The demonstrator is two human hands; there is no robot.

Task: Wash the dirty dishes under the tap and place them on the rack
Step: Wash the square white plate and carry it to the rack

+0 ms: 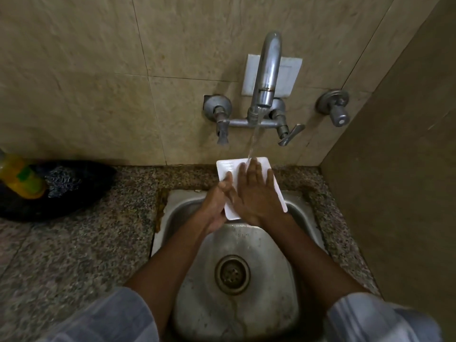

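A white rectangular plate [228, 167] is held tilted over the back of the steel sink [291, 275]. My left hand [218, 206] grips its lower left edge, thumb on top. My right hand [256, 193] lies flat on the plate's face with the fingers spread. Water runs from the tap [267, 77] and lands on the plate's upper edge at my right fingertips. No rack is in view.
Two lever handles [222, 130] [288, 135] flank the tap, and a separate wall valve [336, 111] sits to the right. A yellow bottle [21, 177] lies on a dark cloth [69, 186] on the granite counter at left. A wall closes off the right side.
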